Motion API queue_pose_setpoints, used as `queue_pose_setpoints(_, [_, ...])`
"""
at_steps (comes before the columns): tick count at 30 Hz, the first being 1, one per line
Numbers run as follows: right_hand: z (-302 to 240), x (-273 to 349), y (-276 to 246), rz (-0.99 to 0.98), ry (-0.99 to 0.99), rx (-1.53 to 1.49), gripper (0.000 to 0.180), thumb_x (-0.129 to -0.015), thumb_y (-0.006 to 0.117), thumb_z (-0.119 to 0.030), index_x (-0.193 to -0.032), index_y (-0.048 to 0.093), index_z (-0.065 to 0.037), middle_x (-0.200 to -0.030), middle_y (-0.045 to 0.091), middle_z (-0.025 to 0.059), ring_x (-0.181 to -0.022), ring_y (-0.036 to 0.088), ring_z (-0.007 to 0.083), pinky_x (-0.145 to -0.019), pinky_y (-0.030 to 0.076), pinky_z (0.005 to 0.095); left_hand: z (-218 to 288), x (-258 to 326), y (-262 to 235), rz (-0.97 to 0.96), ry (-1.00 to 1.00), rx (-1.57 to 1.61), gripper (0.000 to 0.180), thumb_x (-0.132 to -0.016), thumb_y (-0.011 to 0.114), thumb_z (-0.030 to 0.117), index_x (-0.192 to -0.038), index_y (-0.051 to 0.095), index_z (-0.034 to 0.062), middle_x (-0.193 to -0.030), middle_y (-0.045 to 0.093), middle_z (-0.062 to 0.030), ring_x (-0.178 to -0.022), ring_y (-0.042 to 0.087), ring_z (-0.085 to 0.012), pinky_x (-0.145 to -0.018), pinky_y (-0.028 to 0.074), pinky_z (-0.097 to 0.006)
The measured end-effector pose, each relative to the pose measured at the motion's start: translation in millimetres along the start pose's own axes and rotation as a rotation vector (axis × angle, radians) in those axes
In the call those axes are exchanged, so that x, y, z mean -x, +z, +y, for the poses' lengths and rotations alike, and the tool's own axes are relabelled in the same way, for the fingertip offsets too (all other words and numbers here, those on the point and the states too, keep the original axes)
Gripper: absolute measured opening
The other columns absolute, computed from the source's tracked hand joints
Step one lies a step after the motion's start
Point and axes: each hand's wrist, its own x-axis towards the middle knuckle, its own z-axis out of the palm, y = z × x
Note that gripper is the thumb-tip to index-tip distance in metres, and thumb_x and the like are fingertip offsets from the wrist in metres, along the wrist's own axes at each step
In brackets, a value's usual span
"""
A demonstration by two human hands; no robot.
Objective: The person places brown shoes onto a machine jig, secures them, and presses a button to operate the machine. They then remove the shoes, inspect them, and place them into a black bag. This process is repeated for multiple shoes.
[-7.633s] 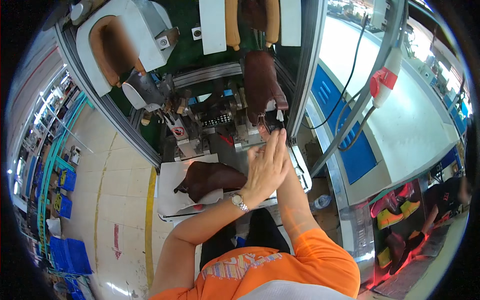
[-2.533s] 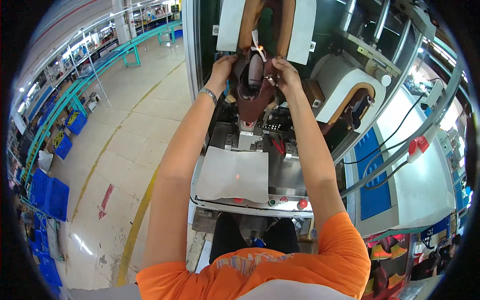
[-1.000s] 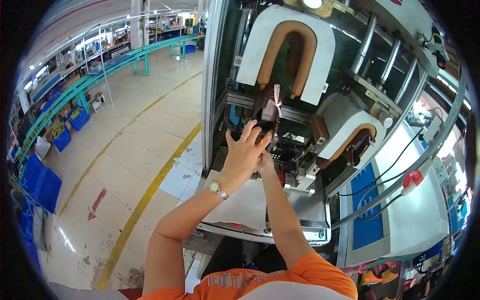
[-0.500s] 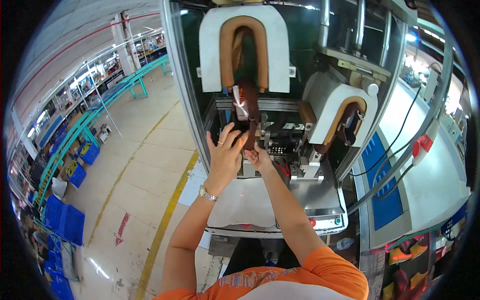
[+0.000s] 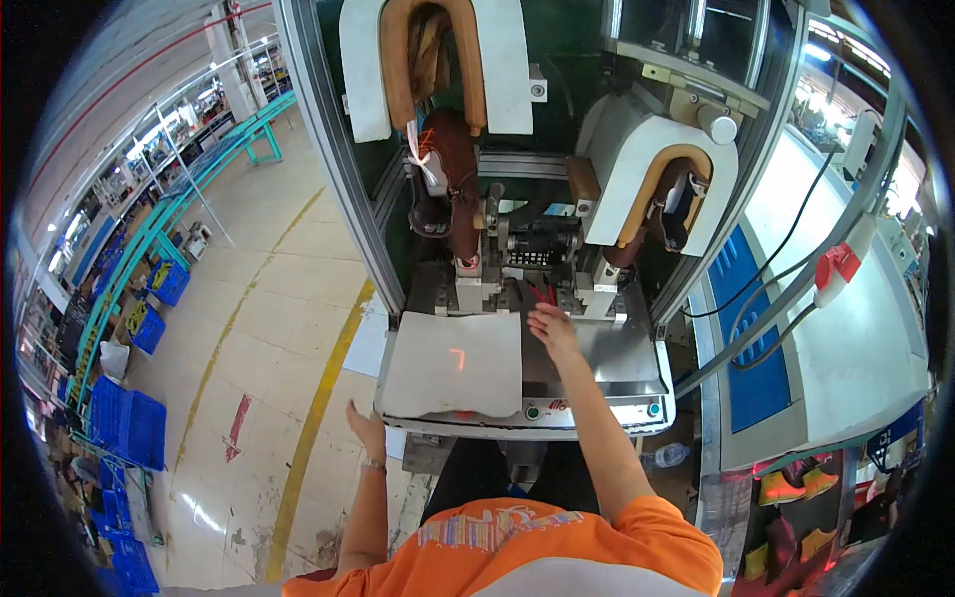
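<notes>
My left hand (image 5: pixel 367 430) is off the left front corner of the machine bed, holding nothing, its fingers loosely apart. Over the steel plate, my right hand (image 5: pixel 552 328) is empty, fingers stretched out just below a small red-handled tool (image 5: pixel 542 293). A dark brown shoe upper (image 5: pixel 460 199) with white laces stands on the left station. Above it hangs a white U-shaped clamp (image 5: pixel 509 70) with a tan inner pad (image 5: pixel 396 70). Another brown shoe upper (image 5: pixel 674 209) sits inside the right clamp (image 5: pixel 718 224), partly hidden by it.
A pale sheet (image 5: pixel 453 373) covers the left of the bed, with a small orange light mark on it. Push buttons (image 5: pixel 532 412) line the front edge. To the right stand a white machine (image 5: pixel 846 348) and a rack holding shoes (image 5: pixel 786 488). Blue crates (image 5: pixel 124 423) are at far left.
Both hands have left the left shoe upper. My left hand came down and left past the bed's edge; my right moved down and right. The view has shifted, showing more of the bed.
</notes>
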Motion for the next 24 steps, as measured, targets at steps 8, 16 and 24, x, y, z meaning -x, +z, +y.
queue_pose_setpoints(8, [11, 31, -53, -0.006, -0.054, 0.033, 0.016, -0.081, 0.054, -0.006, -0.097, 0.058, -0.008, -0.087, 0.063, 0.0068, -0.075, 0.061, 0.0152, -0.068, 0.048, 0.0265, 35, 24, 5, -0.534, -0.904, 0.692, 0.072, -0.071, 0.065, 0.020, -0.128, 0.021, 0.0138, -0.108, 0.046, -0.0093, -0.089, 0.049, -0.0233, -0.067, 0.045, -0.046])
queue_pose_setpoints(16, [32, 64, -88, 0.061, -0.226, 0.143, 0.014, -0.081, 0.053, -0.003, -0.094, 0.058, -0.005, -0.083, 0.062, 0.0080, -0.070, 0.059, 0.0146, -0.062, 0.048, 0.0247, 50, 29, 43, -0.094, -0.682, 0.171, 0.064, -0.071, 0.067, 0.020, -0.118, 0.032, -0.0065, -0.110, 0.045, -0.0262, -0.095, 0.052, -0.0352, -0.078, 0.045, -0.041])
queue_pose_setpoints(24, [49, 81, -182, 0.364, -0.665, 0.380, 0.016, -0.079, 0.056, 0.002, -0.094, 0.056, -0.002, -0.075, 0.057, 0.0057, -0.067, 0.054, 0.0128, -0.057, 0.043, 0.0248, 55, 35, 27, -0.139, -0.326, 0.216, 0.054, -0.074, 0.062, 0.014, -0.115, 0.036, -0.0095, -0.113, 0.046, -0.0278, -0.110, 0.043, -0.0370, -0.091, 0.035, -0.041])
